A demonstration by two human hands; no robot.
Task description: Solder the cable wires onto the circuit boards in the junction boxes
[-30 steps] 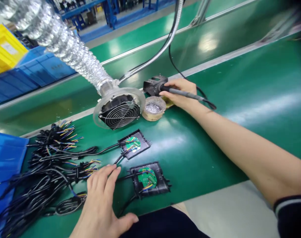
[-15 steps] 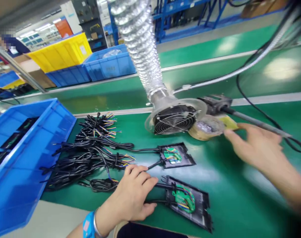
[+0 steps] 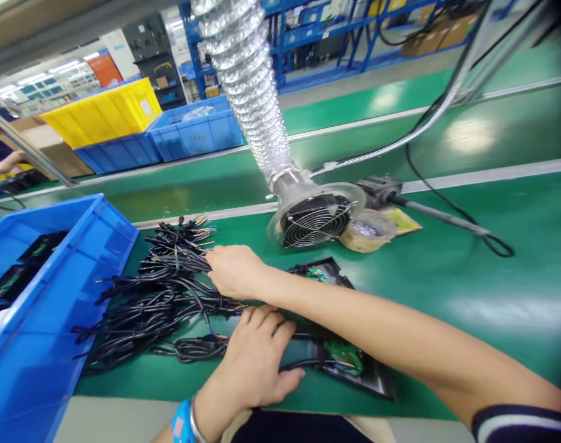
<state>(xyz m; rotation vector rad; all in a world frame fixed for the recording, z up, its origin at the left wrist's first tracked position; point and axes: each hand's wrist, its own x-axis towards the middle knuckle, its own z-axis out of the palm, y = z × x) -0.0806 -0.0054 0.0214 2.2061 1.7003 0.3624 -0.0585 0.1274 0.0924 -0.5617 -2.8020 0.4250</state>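
My right hand (image 3: 234,271) reaches across to the left, its fingers curled round part of the black cable bundle (image 3: 176,258) with bare coloured wire ends. Nearer me, my left hand (image 3: 262,357) rests palm down with fingers apart, over the cables that run to the lower black housing (image 3: 377,378) with a green circuit board (image 3: 345,357). My right forearm passes over both housings and partly hides the upper black housing (image 3: 338,271). More black cables (image 3: 146,314) lie left of my hands.
A blue bin (image 3: 91,246) with black housings stands at the left. Behind the work are a fan (image 3: 317,224) on a silver duct (image 3: 253,92), a tape roll (image 3: 368,231), a yellow pad (image 3: 405,221) and a soldering-iron holder (image 3: 377,191). A person's hand (image 3: 10,161) shows far left.
My right hand has left the yellow pad beside the tape roll and moved left onto the cable bundle. My left hand stays almost in place. The whole view has shifted slightly.
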